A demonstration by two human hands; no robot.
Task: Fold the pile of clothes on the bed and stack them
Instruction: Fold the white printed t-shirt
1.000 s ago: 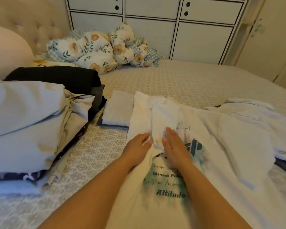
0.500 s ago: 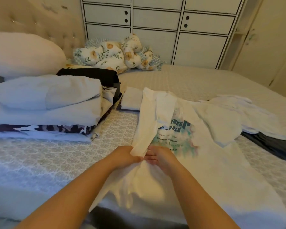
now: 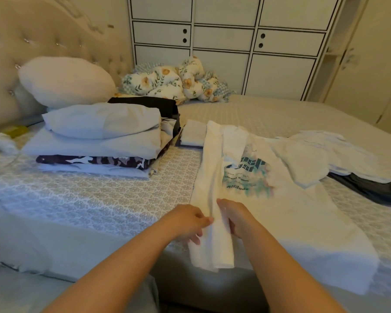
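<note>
A white T-shirt [image 3: 298, 213] with a teal print lies spread on the bed [image 3: 95, 199], its left side folded inward into a long strip. My left hand [image 3: 190, 219] pinches the strip's lower left edge near the hem. My right hand [image 3: 237, 219] holds the strip's right edge, fingers curled on the cloth. A stack of folded clothes [image 3: 99, 141] sits at the left, with a small folded white piece [image 3: 193, 133] beside it. More unfolded white garments [image 3: 325, 150] and a dark garment [image 3: 370, 188] lie at the right.
A round pillow [image 3: 66, 81] leans on the tufted headboard [image 3: 32, 41]. A floral bundle of bedding [image 3: 174, 83] sits at the far side of the bed before a white cabinet [image 3: 226, 41]. The bed's front edge runs just under my hands.
My view pulled back and up. Both hands slid down the folded strip from the print toward the hem, now gripping it at the bed's front edge.
</note>
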